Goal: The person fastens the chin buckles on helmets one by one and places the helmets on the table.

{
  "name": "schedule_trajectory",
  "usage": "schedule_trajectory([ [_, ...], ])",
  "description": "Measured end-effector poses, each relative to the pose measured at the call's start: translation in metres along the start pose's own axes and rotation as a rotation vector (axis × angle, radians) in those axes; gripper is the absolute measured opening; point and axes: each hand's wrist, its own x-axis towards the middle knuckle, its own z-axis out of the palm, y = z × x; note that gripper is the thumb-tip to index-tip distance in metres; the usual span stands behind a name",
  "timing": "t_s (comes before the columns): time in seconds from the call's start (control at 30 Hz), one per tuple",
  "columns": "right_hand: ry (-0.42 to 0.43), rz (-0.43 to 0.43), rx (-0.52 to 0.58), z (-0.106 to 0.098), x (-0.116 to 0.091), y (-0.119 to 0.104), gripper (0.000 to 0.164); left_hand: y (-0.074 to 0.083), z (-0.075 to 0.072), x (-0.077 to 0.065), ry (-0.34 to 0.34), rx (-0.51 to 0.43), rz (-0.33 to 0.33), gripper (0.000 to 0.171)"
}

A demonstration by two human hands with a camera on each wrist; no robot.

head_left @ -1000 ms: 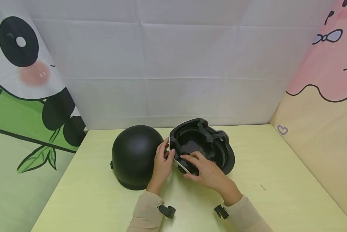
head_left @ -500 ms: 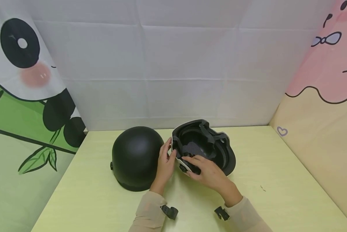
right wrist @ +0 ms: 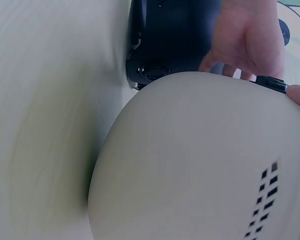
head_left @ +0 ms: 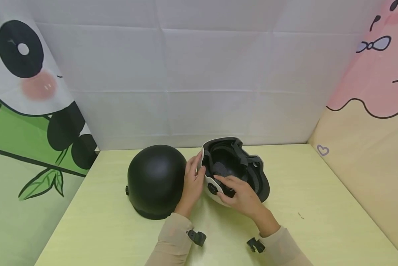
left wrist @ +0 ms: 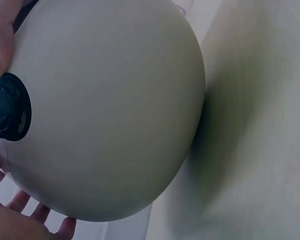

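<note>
A white helmet (head_left: 223,168) lies tilted with its black lined inside and dark straps facing up. My left hand (head_left: 192,186) holds its left side, thumb at the rim and fingers along the outer shell. With thumb and fingers over the near rim, my right hand (head_left: 242,195) grips the same helmet beside a round black dial (head_left: 212,188). The left wrist view shows the smooth shell (left wrist: 115,115) and the dial (left wrist: 10,107) close up. Rows of small vent slots (right wrist: 265,200) appear in the right wrist view. The right fingertips inside are partly hidden.
A matte black helmet (head_left: 157,181) stands dome up on the pale yellow table (head_left: 319,221), close to the left hand. Behind the table hangs a white cloth (head_left: 215,74), with cartoon-printed panels at both sides.
The white helmet has turned in both hands and its left edge has shifted right, so more white shell and the dial show. My left hand moved slightly right with it; the black helmet stayed put.
</note>
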Motion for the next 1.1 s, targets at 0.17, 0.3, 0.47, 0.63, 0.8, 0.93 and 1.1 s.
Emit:
schedule_trajectory([
  [0.17,0.036,0.026,0.025,-0.002,-0.001,0.002,0.054,0.009,0.003,0.008,-0.012,0.064,0.012,0.047],
  [0.3,0.072,0.028,0.049,-0.003,-0.001,0.003,0.053,0.014,0.006,0.012,-0.018,0.105,0.01,0.047],
  [0.47,0.095,0.04,0.071,-0.005,-0.002,0.004,0.052,0.019,0.008,0.015,-0.033,0.14,-0.016,0.046],
  [0.63,0.114,0.073,0.122,-0.007,-0.001,0.005,0.05,0.024,0.009,0.017,-0.037,0.176,-0.034,0.046],
  [0.8,0.131,0.099,0.151,-0.007,-0.002,0.005,0.05,0.027,0.012,0.02,-0.03,0.204,-0.023,0.045],
  [0.93,0.147,0.119,0.16,-0.008,-0.002,0.004,0.049,0.029,0.015,0.022,-0.025,0.226,-0.008,0.044],
  [1.1,0.172,0.175,0.191,-0.01,-0.003,0.002,0.049,0.036,0.018,0.024,-0.025,0.26,0.01,0.045],
])
